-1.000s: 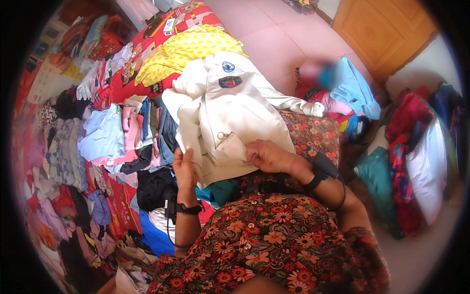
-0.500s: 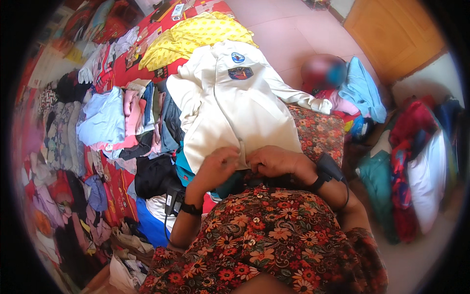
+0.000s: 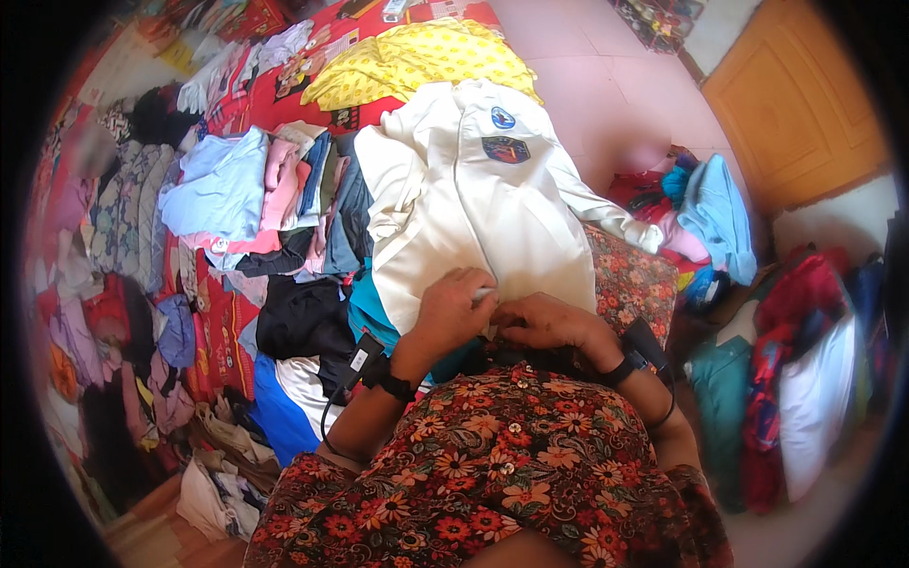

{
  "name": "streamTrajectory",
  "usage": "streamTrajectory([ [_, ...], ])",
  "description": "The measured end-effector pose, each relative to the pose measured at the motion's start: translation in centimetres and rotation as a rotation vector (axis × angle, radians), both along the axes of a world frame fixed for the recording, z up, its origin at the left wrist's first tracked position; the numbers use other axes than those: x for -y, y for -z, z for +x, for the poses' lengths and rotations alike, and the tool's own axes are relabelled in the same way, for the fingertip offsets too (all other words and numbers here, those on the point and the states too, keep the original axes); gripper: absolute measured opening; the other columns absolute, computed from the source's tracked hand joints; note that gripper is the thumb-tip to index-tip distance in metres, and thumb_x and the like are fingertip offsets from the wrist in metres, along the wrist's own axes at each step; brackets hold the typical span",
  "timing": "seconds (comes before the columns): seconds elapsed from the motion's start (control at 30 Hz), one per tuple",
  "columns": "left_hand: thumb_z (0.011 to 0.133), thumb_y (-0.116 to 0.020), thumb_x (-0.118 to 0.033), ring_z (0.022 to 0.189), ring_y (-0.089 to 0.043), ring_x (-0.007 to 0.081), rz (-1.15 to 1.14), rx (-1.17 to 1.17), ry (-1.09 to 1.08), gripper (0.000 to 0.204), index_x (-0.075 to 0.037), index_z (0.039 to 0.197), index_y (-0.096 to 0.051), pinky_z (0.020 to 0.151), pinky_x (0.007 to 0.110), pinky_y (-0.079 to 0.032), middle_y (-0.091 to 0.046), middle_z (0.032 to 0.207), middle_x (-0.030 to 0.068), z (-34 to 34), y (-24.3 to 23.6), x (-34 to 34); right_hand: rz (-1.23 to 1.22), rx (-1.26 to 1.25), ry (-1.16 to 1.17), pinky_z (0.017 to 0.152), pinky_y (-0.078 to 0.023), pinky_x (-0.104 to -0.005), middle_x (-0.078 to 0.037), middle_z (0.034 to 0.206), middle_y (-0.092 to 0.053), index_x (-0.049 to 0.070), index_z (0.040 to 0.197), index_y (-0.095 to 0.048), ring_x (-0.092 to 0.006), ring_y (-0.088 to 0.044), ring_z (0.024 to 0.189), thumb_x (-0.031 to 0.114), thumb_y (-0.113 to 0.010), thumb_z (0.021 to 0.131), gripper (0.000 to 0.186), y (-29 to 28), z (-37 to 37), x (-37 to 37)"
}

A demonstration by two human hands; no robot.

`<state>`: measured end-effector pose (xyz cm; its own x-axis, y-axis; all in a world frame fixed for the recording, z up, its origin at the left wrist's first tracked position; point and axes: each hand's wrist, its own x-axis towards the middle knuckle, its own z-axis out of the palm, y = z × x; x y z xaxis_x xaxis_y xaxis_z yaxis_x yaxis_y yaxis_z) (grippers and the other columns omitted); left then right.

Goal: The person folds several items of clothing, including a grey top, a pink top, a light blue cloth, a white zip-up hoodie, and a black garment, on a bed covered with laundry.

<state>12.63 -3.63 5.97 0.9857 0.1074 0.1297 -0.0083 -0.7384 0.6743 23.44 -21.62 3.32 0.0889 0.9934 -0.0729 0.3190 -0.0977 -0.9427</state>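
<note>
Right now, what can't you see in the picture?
All in the head view:
- The middle of the jacket's bottom edge: hidden behind the left hand and right hand.
- What the right fingertips pinch, if anything: hidden by that hand itself.
- The round patch's details: too small.
- The door's top: cut off by the dark rim.
- The far-left clothes: blurred near the rim.

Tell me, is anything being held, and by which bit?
The white jacket, by the lower end of its front opening: the left grip and right grip are both there. Exactly what's pinched is hidden.
</note>
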Motion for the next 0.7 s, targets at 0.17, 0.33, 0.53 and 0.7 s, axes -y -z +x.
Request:
streamTrajectory([
  [0.17,0.086,-0.065,-0.022,0.082,-0.066,0.0237,-0.16,-0.411,0.198,0.026,-0.005,0.106,-0.066,0.073,0.034,-0.051,-0.068,0.094,0.0115,0.2,-0.5,-0.5,-0.005,-0.138,-0.012,0.078,-0.05,-0.0371,-0.015,0.091,-0.066,0.002,0.11,-0.061,-0.0297,-0.064,0.084,0.022,-0.059,0.089,0.029,-0.7,0.9,0.8],
  [0.33,0.09,-0.062,-0.014,0.082,-0.067,0.0213,-0.718,-0.642,0.29,0.023,0.001,0.108,-0.064,0.072,0.031,-0.053,-0.068,0.097,0.0124,3.0,-0.4,-3.0,-0.17,-0.478,0.415,0.067,-0.048,-0.0241,-0.004,0.088,-0.067,0.004,0.103,-0.065,-0.0127,-0.061,0.075,0.02,-0.054,0.095,0.021,1.0,5.5,3.0],
  [0.53,0.08,-0.066,-0.013,0.122,-0.05,0.0293,0.204,0.282,-0.039,0.029,-0.003,0.107,-0.063,0.105,0.047,-0.031,-0.06,0.121,0.0118,8.6,3.3,-0.8,-0.112,-1.015,1.164,0.066,-0.051,-0.0269,-0.006,0.093,-0.065,0.001,0.108,-0.06,-0.0142,-0.06,0.074,0.019,-0.05,0.097,0.023,8.9,12.2,6.9],
  [0.7,0.078,-0.069,-0.02,0.125,-0.048,0.024,0.392,0.199,0.096,0.03,-0.007,0.104,-0.063,0.108,0.052,-0.026,-0.06,0.122,0.0067,8.2,5.2,1.2,-0.065,-1.353,1.295,0.066,-0.054,-0.0294,-0.013,0.101,-0.063,-0.002,0.116,-0.053,-0.0199,-0.062,0.08,0.019,-0.047,0.099,0.027,16.2,14.1,5.5],
])
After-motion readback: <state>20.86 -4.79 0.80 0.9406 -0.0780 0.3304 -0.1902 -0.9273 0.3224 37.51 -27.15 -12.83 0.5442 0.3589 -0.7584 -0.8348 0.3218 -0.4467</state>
